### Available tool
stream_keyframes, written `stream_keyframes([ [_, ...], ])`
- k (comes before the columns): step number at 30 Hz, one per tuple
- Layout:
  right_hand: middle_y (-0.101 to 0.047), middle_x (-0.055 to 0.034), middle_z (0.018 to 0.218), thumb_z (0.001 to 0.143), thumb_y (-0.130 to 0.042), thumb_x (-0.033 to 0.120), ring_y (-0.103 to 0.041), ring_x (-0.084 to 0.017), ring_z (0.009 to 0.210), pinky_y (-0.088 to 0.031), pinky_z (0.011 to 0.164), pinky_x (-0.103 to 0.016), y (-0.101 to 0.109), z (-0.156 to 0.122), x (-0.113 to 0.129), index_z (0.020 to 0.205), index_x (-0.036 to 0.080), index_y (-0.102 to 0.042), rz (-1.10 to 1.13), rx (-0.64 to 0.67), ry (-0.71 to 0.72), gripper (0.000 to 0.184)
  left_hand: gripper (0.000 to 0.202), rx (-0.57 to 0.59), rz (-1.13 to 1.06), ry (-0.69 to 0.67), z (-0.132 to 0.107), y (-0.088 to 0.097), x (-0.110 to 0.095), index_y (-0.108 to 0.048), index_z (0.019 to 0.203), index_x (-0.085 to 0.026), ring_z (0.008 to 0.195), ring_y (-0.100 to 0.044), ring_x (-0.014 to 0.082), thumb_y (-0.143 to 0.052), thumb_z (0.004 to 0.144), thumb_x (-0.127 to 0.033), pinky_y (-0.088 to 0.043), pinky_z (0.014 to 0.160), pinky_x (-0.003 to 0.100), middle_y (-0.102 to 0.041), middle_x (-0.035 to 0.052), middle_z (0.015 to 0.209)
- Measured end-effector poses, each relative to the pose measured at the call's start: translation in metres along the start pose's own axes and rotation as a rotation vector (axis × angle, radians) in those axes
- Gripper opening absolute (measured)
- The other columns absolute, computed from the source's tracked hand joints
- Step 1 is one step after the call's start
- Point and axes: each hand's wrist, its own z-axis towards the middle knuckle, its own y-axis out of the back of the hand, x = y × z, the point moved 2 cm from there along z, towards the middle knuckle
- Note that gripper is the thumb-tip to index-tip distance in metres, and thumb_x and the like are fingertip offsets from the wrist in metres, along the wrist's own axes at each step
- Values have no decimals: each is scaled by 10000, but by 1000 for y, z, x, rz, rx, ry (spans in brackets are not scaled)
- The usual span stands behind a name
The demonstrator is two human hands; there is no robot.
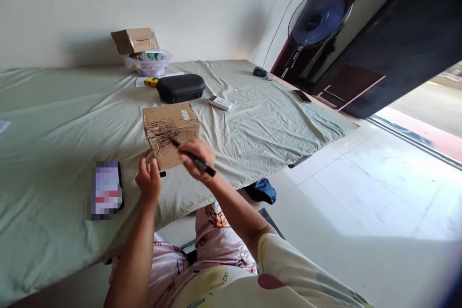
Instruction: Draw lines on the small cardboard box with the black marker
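Observation:
A brown cardboard box (176,151) stands on the cloth-covered table, with dense dark scribbled lines over its top and front edge. My right hand (198,156) is closed round a black marker pen (197,160), whose tip is at the scribbled area of the box. At the box's near left corner, my left hand (148,178) has its fingers bent against the cardboard and appears to steady it. A small black cap (162,173) shows just right of my left thumb; whether it touches the hand I cannot tell.
Left of my arm lies a phone (105,190). Behind the box are a black case (181,87), a yellow tool (151,82), a small white box (221,102) and a plastic basket (147,65). A standing fan (319,17) is beyond the table's right end.

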Motion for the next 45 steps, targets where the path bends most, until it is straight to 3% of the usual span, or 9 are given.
stream_keyframes([
  [4,-754,-63,1043,1062,-490,496,-732,-185,954,-580,938,-377,35,-1,-46,1192,264,-656,-100,-501,-224,314,504,-148,-113,74,7,4,2,-672,1193,-131,587,-551,169,-403,1037,-528,-471,668,292,-530,-36,624],
  [6,-749,-106,1183,1033,-520,387,-713,-209,1092,-560,1015,-390,44,-1,-77,1246,228,-658,-213,-395,-321,299,394,-227,-91,129,11,5,5,-670,1071,-155,637,-572,178,-429,1026,-463,-480,684,297,-551,-16,656],
  [10,-734,-176,1383,885,-515,62,-672,-250,1216,-519,1075,-406,39,-19,-127,1414,152,-657,-431,224,-570,555,195,-271,77,131,15,7,11,-683,1039,-179,881,-679,209,-524,966,-263,-512,853,326,-732,87,920],
  [14,-685,-162,1512,963,-463,76,-595,-293,1363,-442,1164,-481,30,-40,-139,1508,195,-635,-559,498,-581,584,206,-183,222,127,15,9,13,-710,1070,-183,964,-706,236,-534,967,-209,-512,924,355,-768,112,1017],
  [20,-670,-111,1541,1033,-360,132,-546,-308,1431,-413,1190,-486,26,-45,-146,1487,306,-679,-608,525,-571,582,218,40,476,211,18,5,10,-754,1033,-191,1120,-683,314,-544,976,-186,-521,994,427,-725,166,1086],
  [26,-666,-116,1546,1032,-340,124,-564,-303,1414,-424,1174,-490,26,-45,-147,1515,298,-652,-569,492,-581,601,272,20,544,183,19,14,-9,-767,1119,-164,1281,-613,379,-538,984,-220,-431,1163,530,-712,212,1203],
  [31,-668,-131,1549,1028,-332,113,-585,-295,1396,-426,1179,-470,28,-45,-143,1526,221,-621,-550,460,-624,586,395,-146,612,178,12,78,-13,-716,1255,-119,1330,-598,385,-511,939,-238,-446,1191,530,-712,233,1283],
  [37,-704,-120,1506,1031,-329,130,-613,-291,1356,-458,1134,-440,28,-46,-145,1500,220,-624,-517,396,-643,561,587,-112,913,507,6,145,8,-757,1243,-51,1399,-543,548,-463,948,-464,-441,1138,725,-654,354,1376],
  [45,-741,-113,1444,1025,-377,171,-660,-295,1313,-495,1120,-446,29,-49,-151,1426,238,-681,-505,340,-658,508,680,139,950,585,29,131,8,-736,1306,-11,1391,-612,530,-389,980,-497,-507,1138,670,-688,363,1381],
])
